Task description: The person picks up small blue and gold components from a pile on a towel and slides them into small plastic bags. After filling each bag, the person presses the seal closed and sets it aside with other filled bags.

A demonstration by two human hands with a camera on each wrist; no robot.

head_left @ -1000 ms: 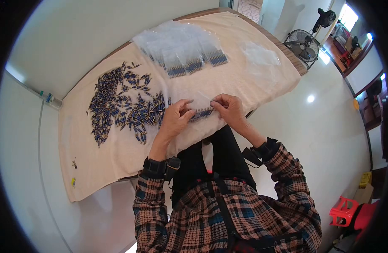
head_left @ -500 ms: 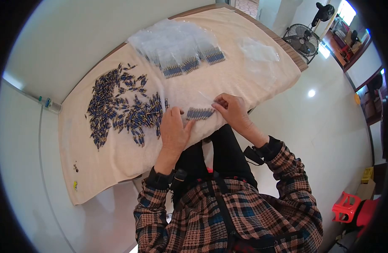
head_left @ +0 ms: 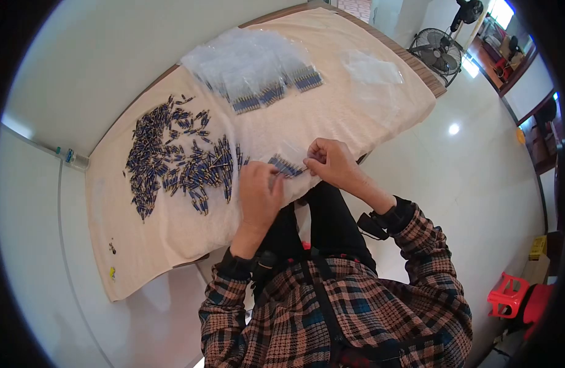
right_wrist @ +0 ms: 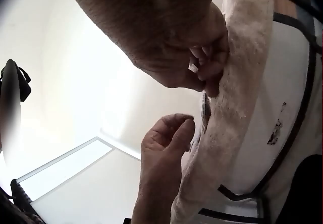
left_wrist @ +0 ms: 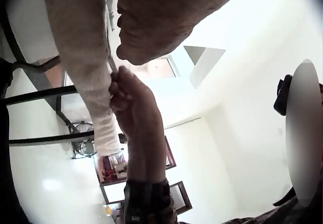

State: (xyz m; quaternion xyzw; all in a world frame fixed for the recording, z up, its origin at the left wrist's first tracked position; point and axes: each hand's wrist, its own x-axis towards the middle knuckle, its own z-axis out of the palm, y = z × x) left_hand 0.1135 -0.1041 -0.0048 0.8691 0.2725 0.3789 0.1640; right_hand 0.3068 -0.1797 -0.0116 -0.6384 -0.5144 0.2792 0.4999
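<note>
A clear plastic bag (head_left: 291, 150) with a row of small blue cylinders with brass-coloured ends (head_left: 286, 165) lies near the table's front edge. My right hand (head_left: 335, 164) pinches the bag's right side between thumb and fingertips; the left wrist view shows this right hand (left_wrist: 136, 100) at the cloth's edge. Bent and blurred, the fingers of my left hand (head_left: 259, 193) are right at the left end of the row. In the right wrist view the left hand (right_wrist: 166, 141) has thumb and forefinger close together; I cannot tell whether they grip the bag.
Many loose blue cylinders (head_left: 148, 159) are heaped on the left of the cream cloth (head_left: 172, 233). Filled bags (head_left: 251, 67) overlap at the back, and flat plastic bags (head_left: 371, 70) lie at the back right. A fan (head_left: 439, 52) stands beyond the table.
My left hand first drew back from the row, then came in against its left end again. The right hand kept its pinch, and the row now slants down to the right.
</note>
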